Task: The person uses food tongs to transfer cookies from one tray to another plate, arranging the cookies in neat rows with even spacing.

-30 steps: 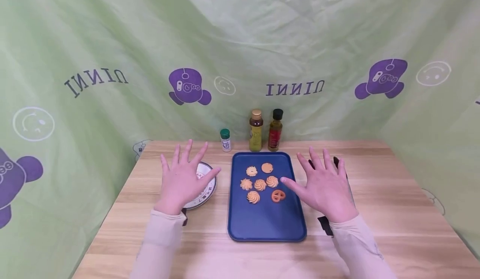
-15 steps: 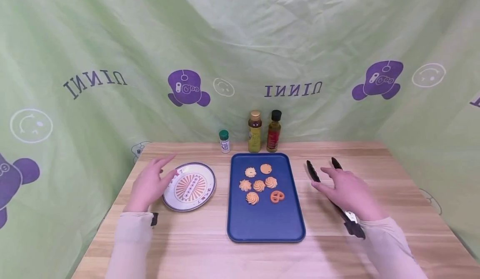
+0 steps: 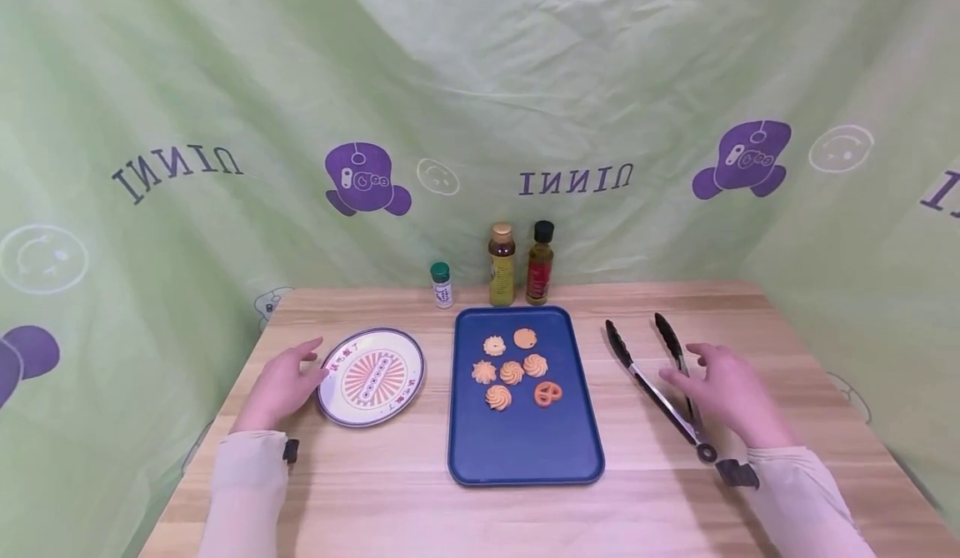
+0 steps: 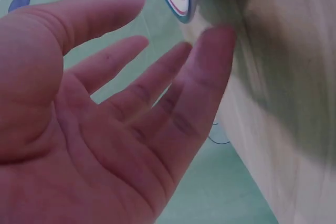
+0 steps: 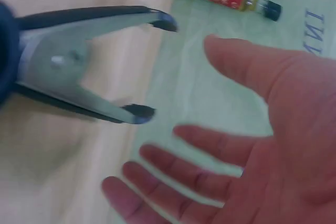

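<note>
1. Head view, far left: the left hand (image 3: 281,387) lies on the worktop (image 3: 420,504) with its fingers straight and relaxed, holding nothing; its fingertips are just beside the left rim of the plate (image 3: 330,412), and I cannot tell whether they touch it. The plate holds nothing.
2. In the middle, the blue tray (image 3: 525,450) carries six cookies (image 3: 512,372) in its far half.
3. Behind it stand a small jar (image 3: 441,284) and two bottles (image 3: 502,265).
4. On the right, the tongs (image 3: 660,383) lie with their long axis running away from the person, tips far and spread, hinge near. The right hand (image 3: 731,396), its grip loosely spread and empty, sits just right of them and is the nearer hand.
</note>
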The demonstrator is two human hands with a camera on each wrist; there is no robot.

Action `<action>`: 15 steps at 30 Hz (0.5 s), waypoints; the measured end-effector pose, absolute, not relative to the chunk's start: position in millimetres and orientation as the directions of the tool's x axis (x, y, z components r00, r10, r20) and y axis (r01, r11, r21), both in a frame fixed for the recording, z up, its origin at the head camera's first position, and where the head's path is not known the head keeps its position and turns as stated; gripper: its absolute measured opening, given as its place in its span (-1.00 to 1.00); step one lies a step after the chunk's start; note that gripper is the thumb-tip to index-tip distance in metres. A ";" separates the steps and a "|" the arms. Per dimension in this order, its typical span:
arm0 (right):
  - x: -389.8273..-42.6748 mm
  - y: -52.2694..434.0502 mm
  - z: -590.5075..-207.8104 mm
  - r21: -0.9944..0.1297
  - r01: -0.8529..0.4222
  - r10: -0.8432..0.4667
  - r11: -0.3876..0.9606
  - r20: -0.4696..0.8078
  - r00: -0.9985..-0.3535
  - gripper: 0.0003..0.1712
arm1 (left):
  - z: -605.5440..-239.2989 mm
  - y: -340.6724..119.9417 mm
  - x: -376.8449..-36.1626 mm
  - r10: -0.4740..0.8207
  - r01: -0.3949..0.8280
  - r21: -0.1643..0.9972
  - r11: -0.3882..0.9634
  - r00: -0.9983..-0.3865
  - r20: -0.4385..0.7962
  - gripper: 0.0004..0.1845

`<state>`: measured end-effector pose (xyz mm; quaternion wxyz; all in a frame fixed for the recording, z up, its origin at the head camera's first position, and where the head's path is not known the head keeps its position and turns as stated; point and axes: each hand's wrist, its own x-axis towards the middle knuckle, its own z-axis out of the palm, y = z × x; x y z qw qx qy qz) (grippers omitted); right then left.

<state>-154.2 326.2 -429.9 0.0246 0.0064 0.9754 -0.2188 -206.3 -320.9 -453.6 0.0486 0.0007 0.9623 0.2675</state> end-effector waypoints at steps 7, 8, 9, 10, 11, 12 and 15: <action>-153.5 329.1 -437.2 -0.415 0.101 0.041 0.904 -0.151 -0.988 0.26 | -459.0 -324.4 -206.9 0.051 -0.093 0.633 0.769 -0.977 -0.205 -0.23; -153.2 328.7 -437.9 -0.414 0.103 0.042 0.904 -0.153 -0.987 0.25 | -459.4 -324.5 -207.0 0.052 -0.100 0.643 0.759 -0.976 -0.213 -0.23; -153.2 328.2 -438.8 -0.415 0.104 0.042 0.904 -0.156 -0.987 0.24 | -459.6 -324.5 -207.1 0.053 -0.105 0.651 0.751 -0.974 -0.219 -0.24; -152.8 327.4 -439.7 -0.412 0.105 0.043 0.905 -0.157 -0.987 0.21 | -459.8 -324.5 -207.0 0.051 -0.114 0.659 0.744 -0.973 -0.226 -0.25; -152.7 326.7 -440.8 -0.408 0.106 0.044 0.907 -0.159 -0.986 0.20 | -459.8 -324.4 -206.9 0.052 -0.121 0.664 0.738 -0.971 -0.235 -0.25; -152.8 325.9 -442.2 -0.405 0.109 0.045 0.908 -0.164 -0.985 0.21 | -459.8 -324.3 -206.8 0.052 -0.128 0.667 0.734 -0.969 -0.243 -0.26; -152.6 322.9 -446.5 -0.390 0.115 0.049 0.913 -0.174 -0.984 0.23 | -459.3 -323.7 -206.3 0.049 -0.150 0.670 0.727 -0.962 -0.269 -0.27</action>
